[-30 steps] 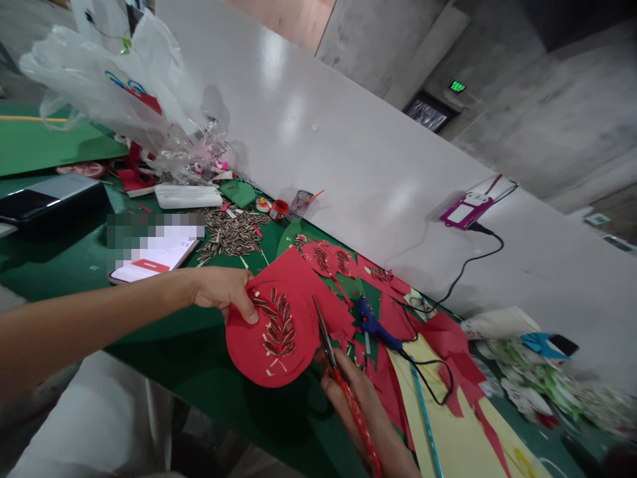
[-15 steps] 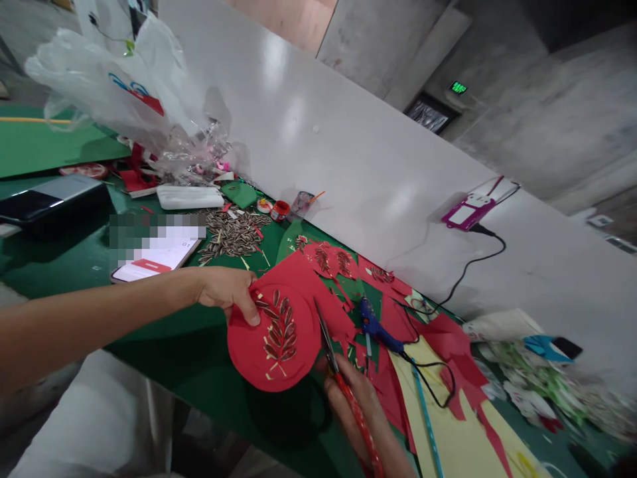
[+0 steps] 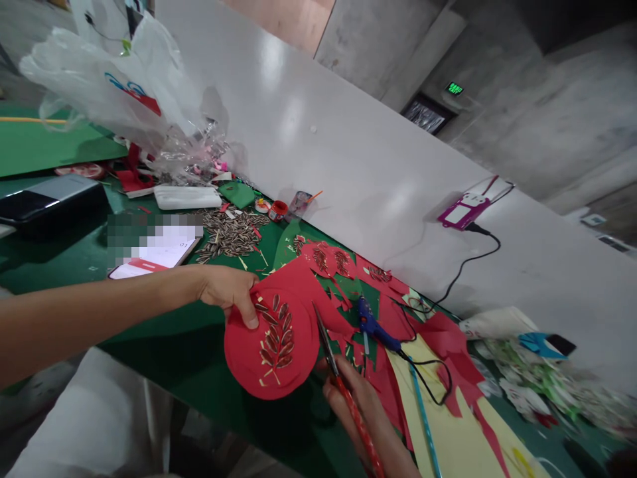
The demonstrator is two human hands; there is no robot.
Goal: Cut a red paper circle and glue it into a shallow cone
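My left hand [image 3: 233,295] pinches a sheet of red paper [image 3: 243,362], thumb on top and fingers hidden beneath. Its near part has a rounded outline, and a leaf-like sprig of sunflower seeds [image 3: 277,335] lies on its face. In my right hand [image 3: 355,405] is a pair of scissors [image 3: 351,401] with red patterned handles. The blades point up and away, at the right edge of the rounded part. Whether they cut into the paper at this instant, I cannot tell. Behind it lie smaller red pieces [image 3: 318,257] with similar seed sprigs.
A blue glue gun [image 3: 375,325] with a black cord rests among red scraps and yellow paper [image 3: 442,431]. A seed pile [image 3: 231,232], a phone [image 3: 159,249] and a plastic bag [image 3: 114,86] lie to the left. A white partition [image 3: 338,159] borders the table's far side.
The near part of the red paper has shifted slightly down and left. Both hands keep their holds, and the scissors remain beside the paper's right edge. The view has moved a little.
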